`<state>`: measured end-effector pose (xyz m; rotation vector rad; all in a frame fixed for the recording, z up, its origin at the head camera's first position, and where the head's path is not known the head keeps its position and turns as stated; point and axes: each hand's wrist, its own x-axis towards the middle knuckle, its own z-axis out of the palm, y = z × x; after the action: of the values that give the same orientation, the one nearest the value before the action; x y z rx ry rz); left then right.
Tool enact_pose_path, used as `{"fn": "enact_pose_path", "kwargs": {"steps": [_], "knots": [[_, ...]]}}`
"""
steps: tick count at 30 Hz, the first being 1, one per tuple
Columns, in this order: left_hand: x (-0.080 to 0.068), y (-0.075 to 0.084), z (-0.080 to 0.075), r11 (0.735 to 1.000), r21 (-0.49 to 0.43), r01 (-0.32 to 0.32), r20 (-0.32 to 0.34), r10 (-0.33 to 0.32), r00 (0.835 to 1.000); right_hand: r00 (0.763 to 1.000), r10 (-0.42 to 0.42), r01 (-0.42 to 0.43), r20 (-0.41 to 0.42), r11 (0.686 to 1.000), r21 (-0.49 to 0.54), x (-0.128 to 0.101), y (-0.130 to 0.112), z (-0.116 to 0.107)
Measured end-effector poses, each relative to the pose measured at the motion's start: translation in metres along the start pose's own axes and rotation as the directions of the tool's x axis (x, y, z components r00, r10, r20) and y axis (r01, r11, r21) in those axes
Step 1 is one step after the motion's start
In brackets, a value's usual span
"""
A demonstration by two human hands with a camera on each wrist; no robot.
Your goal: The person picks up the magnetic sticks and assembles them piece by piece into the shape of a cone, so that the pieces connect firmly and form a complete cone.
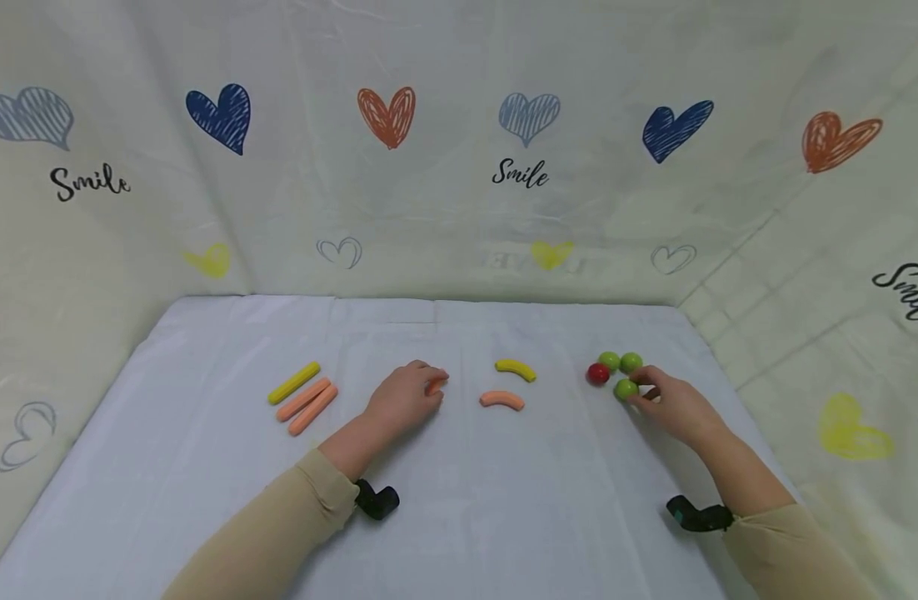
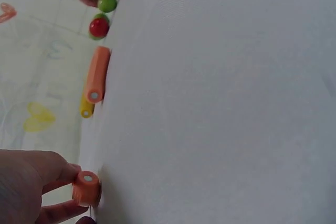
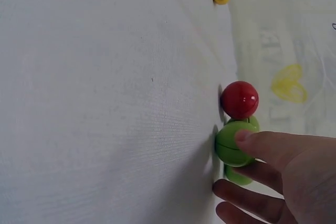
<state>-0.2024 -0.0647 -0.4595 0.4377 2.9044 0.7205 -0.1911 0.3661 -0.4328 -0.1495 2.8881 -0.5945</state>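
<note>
My left hand [image 1: 405, 398] pinches an orange toy rod [image 2: 86, 190] between thumb and fingers, low over the white cloth. A small silvery disc shows in the rod's end; most of its length is hidden by the hand in the head view. On the right, my right hand [image 1: 680, 408] holds a green ball [image 3: 231, 153] with thumb and fingertips. Close beside that ball are a red ball [image 1: 597, 374] and two more green balls, one left [image 1: 609, 361] and one right [image 1: 631, 362]. The left wrist view also catches the right hand far off at its top.
Left of the left hand lie a straight yellow rod [image 1: 294, 383] and two straight orange rods [image 1: 313, 410], side by side. Between the hands are a curved yellow rod [image 1: 515, 370] and a curved orange rod [image 1: 501, 400]. A printed curtain [image 1: 444, 208] stands behind the table.
</note>
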Motion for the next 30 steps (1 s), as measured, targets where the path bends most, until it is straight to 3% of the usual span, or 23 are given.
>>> {"fn": "enact_pose_path", "kwargs": {"steps": [6,11,22,30], "knots": [[-0.001,0.001,-0.004,1.0,-0.008,0.005,0.01,-0.005,1.0,1.0,-0.015,0.015,0.006,1.0,-0.008,-0.004,-0.001,-0.001],[0.0,-0.001,-0.005,0.999,-0.008,0.052,0.018,-0.052,0.998,0.999,-0.05,0.049,-0.006,0.999,-0.021,-0.006,0.0,-0.001],[0.004,-0.004,-0.002,0.999,0.008,0.047,-0.044,-0.047,0.998,0.998,-0.059,0.058,-0.034,0.998,-0.017,-0.008,0.002,0.001],[0.0,-0.006,-0.006,0.997,-0.009,0.079,-0.044,-0.08,0.996,0.995,-0.058,0.058,-0.076,0.998,-0.009,-0.011,0.0,0.003]]}}
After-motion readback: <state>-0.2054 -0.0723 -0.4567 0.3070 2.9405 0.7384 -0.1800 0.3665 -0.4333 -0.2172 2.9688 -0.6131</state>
